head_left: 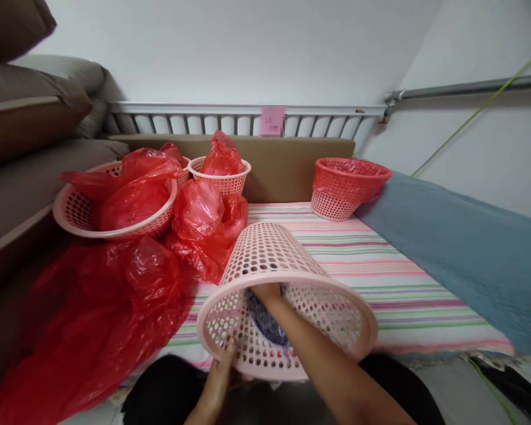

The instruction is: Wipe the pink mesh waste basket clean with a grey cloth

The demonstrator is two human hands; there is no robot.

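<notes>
A pale pink perforated plastic basket (pixel 274 251) lies tilted on its side in front of me, its open mouth facing me. My left hand (pixel 223 360) grips the lower left of its rim, thumb on the inside and the other fingers hidden beneath. Deep inside the basket is my right hand (pixel 268 291), pressing a dark grey-blue cloth (pixel 265 321) against the inner wall. The cloth hangs below that hand, and the fingertips are hidden by it and by the basket.
Left, a wide pink basket (pixel 62 212) holds red plastic bags; more red bags (pixel 199 212) lie beside it. Behind them stands a smaller basket (pixel 225 184). A red-wrapped basket (pixel 336 203) sits at back right on the striped sheet (pixel 407 283). Cushions (pixel 30 112) are piled at left.
</notes>
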